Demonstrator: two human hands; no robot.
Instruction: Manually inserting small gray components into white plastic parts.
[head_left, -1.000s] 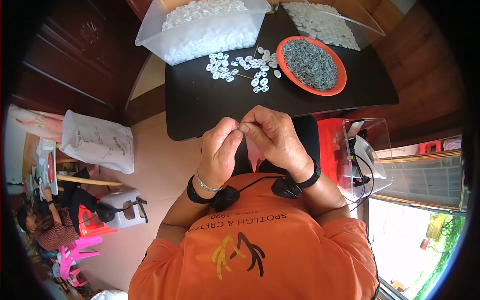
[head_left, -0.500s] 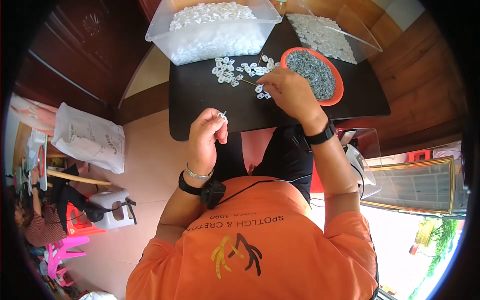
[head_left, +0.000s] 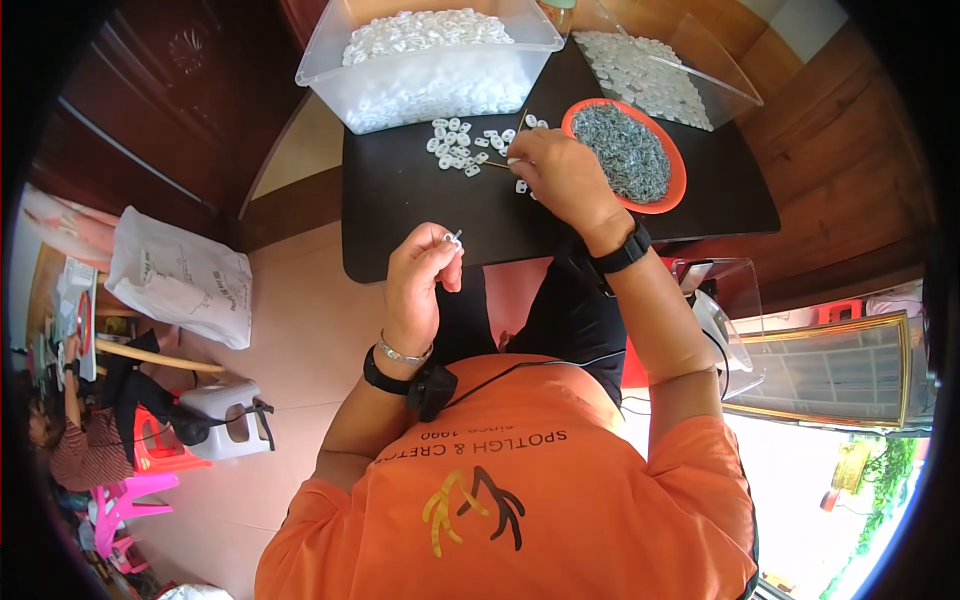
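Note:
My left hand is raised just off the table's front edge. Its thumb and fingers are closed on a small white plastic piece, with a thin grey metal pin standing out of it. Over the table, my right hand reaches in with fingertips pinched together. A small white piece shows at its fingertips, mostly hidden by them. Close by, a thin brass-coloured rod lies with one end toward those fingers. Loose white oval pieces with two holes are scattered left of the right hand.
A translucent tub heaped with white pieces stands at the back of the dark table. Right of my right hand sits an orange dish of small grey metal parts. Behind it is a clear tray with pale pieces. Another person is at far left.
My right hand has shifted slightly away from me and left, and a white piece now shows at its fingertips. My left hand has moved a little right, still holding its piece.

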